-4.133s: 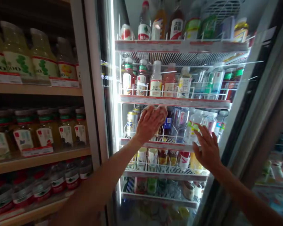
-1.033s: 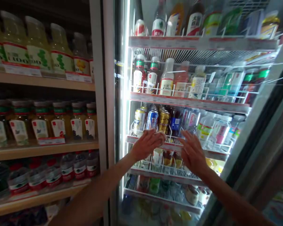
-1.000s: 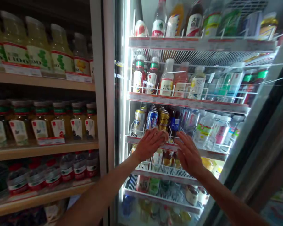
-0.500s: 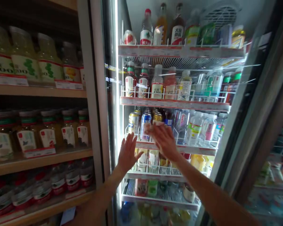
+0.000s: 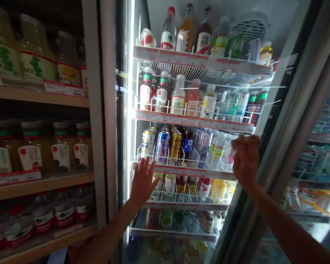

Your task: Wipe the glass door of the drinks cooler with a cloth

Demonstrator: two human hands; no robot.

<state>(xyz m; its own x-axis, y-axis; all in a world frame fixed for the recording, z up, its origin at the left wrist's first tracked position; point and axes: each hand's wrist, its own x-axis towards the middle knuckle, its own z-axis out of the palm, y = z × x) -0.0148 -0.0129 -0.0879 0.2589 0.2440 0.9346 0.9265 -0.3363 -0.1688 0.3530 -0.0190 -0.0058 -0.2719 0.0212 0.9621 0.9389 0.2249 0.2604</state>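
A glass door (image 5: 192,200) of a lit drinks cooler stands in front of me, with reflections across it. My left hand (image 5: 143,181) lies flat with fingers spread at the lower left of the glass, empty. At the right side of the door, my right hand (image 5: 246,165) presses a crumpled brownish cloth (image 5: 246,141) near the metal frame. Behind the glass, blue cans (image 5: 162,146), gold cans (image 5: 175,145) and clear bottles line the middle shelf. Bottles of C100 drink (image 5: 178,99) stand on the shelf above.
To the left, wooden shelves (image 5: 38,97) hold juice bottles (image 5: 30,146) and red-capped bottles (image 5: 64,209). The cooler's metal door frame (image 5: 286,135) slants down the right side, with another stocked cooler (image 5: 313,165) beyond it.
My right hand has swept right across the glass with the cloth, from the middle to near the right frame. My left hand stays spread at the lower left; the view has shifted slightly.
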